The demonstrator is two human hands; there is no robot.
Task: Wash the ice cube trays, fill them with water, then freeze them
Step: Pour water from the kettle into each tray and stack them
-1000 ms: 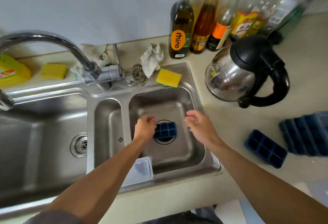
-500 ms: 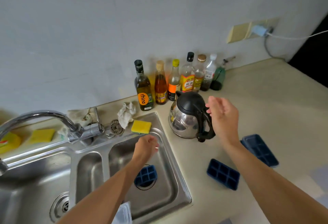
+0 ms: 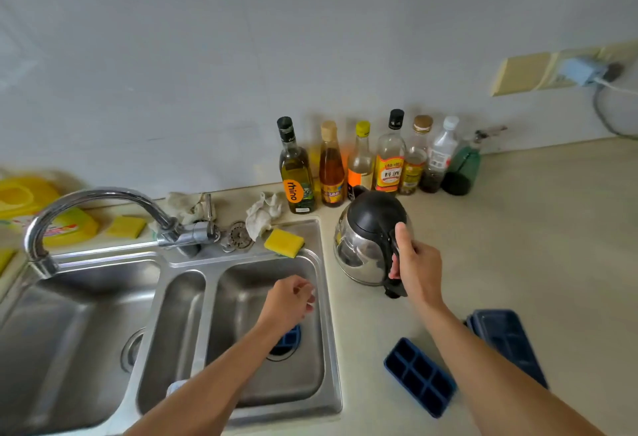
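A small blue ice cube tray (image 3: 289, 336) lies over the drain of the right sink basin (image 3: 241, 294), half hidden by my left forearm. My left hand (image 3: 290, 297) hovers above it with loosely curled fingers and holds nothing. My right hand (image 3: 416, 263) grips the black handle of the steel electric kettle (image 3: 366, 246), which stands on the counter. A second blue tray (image 3: 419, 375) lies open on the counter near the front edge. A stack of larger blue trays (image 3: 507, 339) sits to its right, partly behind my right arm.
A curved tap (image 3: 89, 201) reaches over the left basin. A yellow sponge (image 3: 283, 242) and a crumpled cloth (image 3: 262, 214) sit at the sink's back rim. Several bottles (image 3: 362, 163) line the wall behind the kettle. A clear container (image 3: 176, 387) lies at the sink's front.
My right hand has moved from beside the kettle onto its handle and closed round it. My left hand has lifted slightly off the tray in the sink. The view has tilted upward.
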